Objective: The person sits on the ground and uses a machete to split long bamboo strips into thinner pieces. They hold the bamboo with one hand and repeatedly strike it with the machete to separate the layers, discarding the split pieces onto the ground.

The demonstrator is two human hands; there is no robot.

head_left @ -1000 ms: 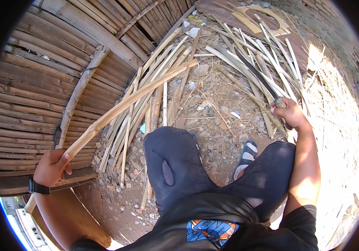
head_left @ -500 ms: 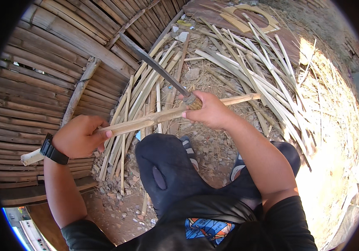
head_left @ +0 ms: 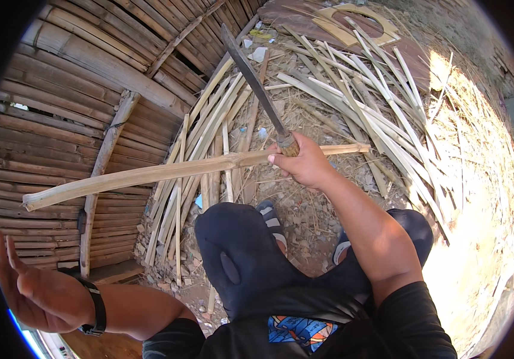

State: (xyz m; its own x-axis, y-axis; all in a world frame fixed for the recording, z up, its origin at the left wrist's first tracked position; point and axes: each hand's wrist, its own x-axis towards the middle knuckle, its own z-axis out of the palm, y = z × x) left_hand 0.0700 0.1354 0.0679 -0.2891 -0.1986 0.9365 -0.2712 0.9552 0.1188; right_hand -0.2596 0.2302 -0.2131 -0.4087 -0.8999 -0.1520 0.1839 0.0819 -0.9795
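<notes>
My right hand (head_left: 309, 163) is closed round the wooden handle of a machete (head_left: 258, 88), whose long dark blade points up and away to the left. The same hand also grips a long split bamboo strip (head_left: 149, 172), which crosses in front of me from left to right. Its left end juts out unsupported before the bamboo wall. My left hand (head_left: 47, 296), with a dark watch at the wrist, is off the strip at the lower left. Its fingers are stretched out and hold nothing.
A bamboo-slat wall (head_left: 41, 152) with an upright pole (head_left: 106, 152) rises at my left. Loose bamboo strips (head_left: 382, 113) lie in heaps on the stony, littered ground ahead. A flat board with a round hole (head_left: 382, 27) rests at the far side. Sunlit straw (head_left: 478, 161) covers the right.
My left hand has let go of the bamboo strip and swung down to the left, opening. The strip's left end has risen slightly. The machete blade has tilted more upright.
</notes>
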